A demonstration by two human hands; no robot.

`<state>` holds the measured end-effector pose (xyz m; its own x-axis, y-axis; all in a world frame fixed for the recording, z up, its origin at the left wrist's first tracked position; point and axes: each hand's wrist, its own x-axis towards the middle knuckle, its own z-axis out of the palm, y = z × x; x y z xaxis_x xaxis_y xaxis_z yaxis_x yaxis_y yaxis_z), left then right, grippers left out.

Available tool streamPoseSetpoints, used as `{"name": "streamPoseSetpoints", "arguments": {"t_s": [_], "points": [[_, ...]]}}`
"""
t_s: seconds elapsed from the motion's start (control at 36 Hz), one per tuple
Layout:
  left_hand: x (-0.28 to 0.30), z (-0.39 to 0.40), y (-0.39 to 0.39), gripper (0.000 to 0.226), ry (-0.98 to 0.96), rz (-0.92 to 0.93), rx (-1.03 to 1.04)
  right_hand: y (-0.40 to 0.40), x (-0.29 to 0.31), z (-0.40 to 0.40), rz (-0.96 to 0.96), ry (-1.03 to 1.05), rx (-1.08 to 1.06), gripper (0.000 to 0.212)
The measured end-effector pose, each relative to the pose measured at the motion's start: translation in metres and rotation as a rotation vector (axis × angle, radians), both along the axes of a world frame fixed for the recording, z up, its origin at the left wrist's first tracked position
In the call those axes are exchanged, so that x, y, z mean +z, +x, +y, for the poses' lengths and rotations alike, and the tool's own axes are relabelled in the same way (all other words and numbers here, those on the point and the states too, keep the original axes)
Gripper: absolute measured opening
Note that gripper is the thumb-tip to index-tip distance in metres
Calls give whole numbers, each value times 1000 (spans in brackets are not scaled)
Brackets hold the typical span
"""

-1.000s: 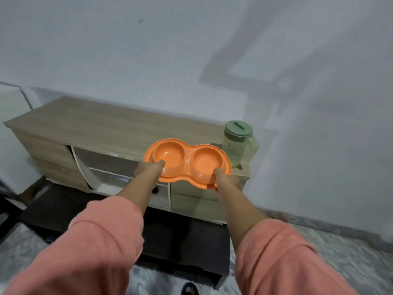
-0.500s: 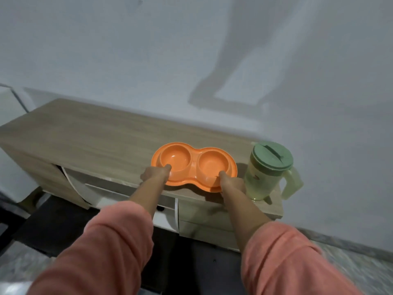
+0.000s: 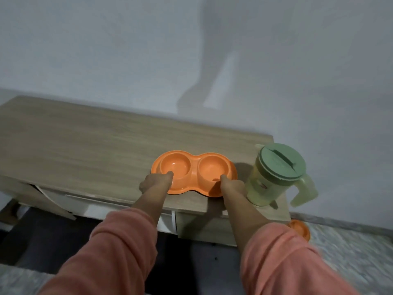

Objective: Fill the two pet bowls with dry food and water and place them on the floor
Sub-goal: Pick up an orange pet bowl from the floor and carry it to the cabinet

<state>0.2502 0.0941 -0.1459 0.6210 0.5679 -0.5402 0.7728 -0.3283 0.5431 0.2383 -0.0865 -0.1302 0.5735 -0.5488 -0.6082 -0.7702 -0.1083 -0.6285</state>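
An orange double pet bowl point(image 3: 192, 167) with two empty round wells lies flat on the wooden cabinet top point(image 3: 85, 145), near its front edge. My left hand point(image 3: 156, 183) grips the bowl's near-left rim, thumb on top. At the near-right rim my right hand point(image 3: 232, 185) holds it the same way. A pale green pitcher point(image 3: 276, 177) with a darker green lid stands upright just right of the bowl, its handle pointing right. What the pitcher holds is hidden.
The low cabinet stands against a pale wall, with drawers and an open shelf point(image 3: 131, 211) below its top. A small orange object point(image 3: 299, 228) lies on the speckled floor at the cabinet's right end. A dark mat point(image 3: 191, 262) covers the floor in front.
The bowl went from held in the air in front of the cabinet down onto the cabinet top. Both hands kept their grip, and the view moved closer and lower.
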Motion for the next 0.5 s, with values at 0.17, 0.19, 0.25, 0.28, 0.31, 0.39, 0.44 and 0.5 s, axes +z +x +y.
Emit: {"name": "streamPoseSetpoints", "arguments": {"t_s": [0.17, 0.19, 0.25, 0.28, 0.31, 0.39, 0.44, 0.5], "points": [[-8, -2, 7, 67, 23, 26, 14, 3, -5, -1, 13, -24, 15, 60], [-9, -3, 9, 66, 32, 24, 13, 3, -5, -1, 16, -29, 21, 60], [-10, -5, 10, 65, 32, 15, 20, 4, -6, -1, 21, -40, 36, 60], [-10, -5, 9, 65, 29, 9, 24, 4, -8, -1, 23, -45, 44, 60], [-11, -6, 8, 64, 33, 3, 19, 5, -8, -2, 27, -48, 51, 59], [-13, -5, 6, 64, 43, -16, -4, 5, -13, -3, 37, -57, 61, 60], [-16, -5, 2, 66, 43, -50, 10, 3, -14, -2, 27, -76, 63, 62], [-17, -6, -2, 69, 47, -97, 15, 2, -17, -2, 12, -87, 46, 63]]}}
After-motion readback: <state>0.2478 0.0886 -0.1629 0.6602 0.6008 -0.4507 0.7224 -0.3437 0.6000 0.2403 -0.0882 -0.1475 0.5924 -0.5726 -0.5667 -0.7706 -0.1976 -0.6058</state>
